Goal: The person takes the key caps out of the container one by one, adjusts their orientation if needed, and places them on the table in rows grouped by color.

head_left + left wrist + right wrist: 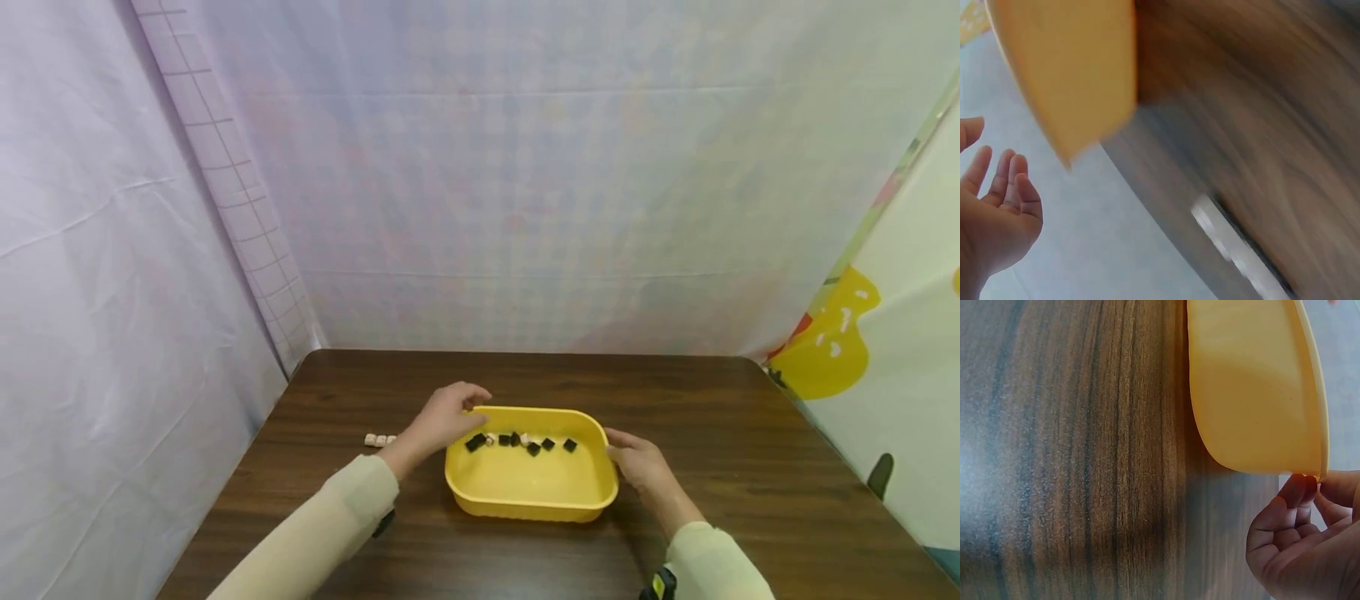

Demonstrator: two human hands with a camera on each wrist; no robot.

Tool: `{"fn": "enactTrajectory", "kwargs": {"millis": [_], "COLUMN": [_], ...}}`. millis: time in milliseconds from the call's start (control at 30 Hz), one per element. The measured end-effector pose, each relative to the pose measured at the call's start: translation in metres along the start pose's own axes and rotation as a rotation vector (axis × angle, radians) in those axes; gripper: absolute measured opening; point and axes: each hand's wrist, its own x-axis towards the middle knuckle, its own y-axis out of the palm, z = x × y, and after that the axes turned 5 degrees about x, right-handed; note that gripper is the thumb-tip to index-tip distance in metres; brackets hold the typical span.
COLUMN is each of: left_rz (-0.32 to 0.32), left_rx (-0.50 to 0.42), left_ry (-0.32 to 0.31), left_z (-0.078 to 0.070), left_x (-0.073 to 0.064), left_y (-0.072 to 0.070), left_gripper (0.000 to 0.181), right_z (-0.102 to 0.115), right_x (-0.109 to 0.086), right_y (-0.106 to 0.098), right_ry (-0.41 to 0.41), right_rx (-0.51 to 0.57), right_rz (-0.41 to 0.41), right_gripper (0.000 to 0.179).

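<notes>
Head view places the yellow basin (528,508) over the tabletop (697,400); the right hand (647,473) has its grip pinched on the rim, while the left hand (446,417), loosely open, grips nothing. Level handling should stop the black pieces (533,448) sliding.

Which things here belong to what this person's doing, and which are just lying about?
Likely part of the job:
yellow tub, pinched by the right hand
dark pieces inside it
perhaps the row of pale blocks outside it

Likely just around:
pale curtain behind
patterned cloth on the right
brown table underneath
</notes>
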Motion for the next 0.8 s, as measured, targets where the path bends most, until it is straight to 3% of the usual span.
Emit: {"fn": "enactTrajectory", "kwargs": {"millis": [167, 400, 533, 667, 800], "left_rz": [0.103, 0.149, 0.143, 0.151, 0.157], "left_rx": [0.046, 0.469, 0.62, 0.655, 0.605], "left_ry": [0.005, 0.128, 0.17, 0.185, 0.158], "left_z": [-0.016, -0.021, -0.019, -0.016, -0.015], "left_x": [0.018, 0.037, 0.039, 0.037, 0.034], "left_y": [0.032, 0.064, 0.076, 0.079, 0.077], "left_gripper": [0.035, 0.027, 0.016, 0.008, 0.007], "right_z": [-0.001, 0.0, 0.0, 0.0, 0.0], "right_x": [0.001, 0.001, 0.001, 0.001, 0.001], "right_y": [0.001, 0.003, 0.005, 0.004, 0.002], "right_ry": [-0.009, -0.003, -0.003, 0.001, 0.0], "right_rx": [0.027, 0.015, -0.007, 0.007, 0.031], "right_rz": [-0.005, -0.005, -0.003, 0.008, 0.009], "right_gripper": [0.046, 0.045, 0.045, 0.046, 0.046]}}
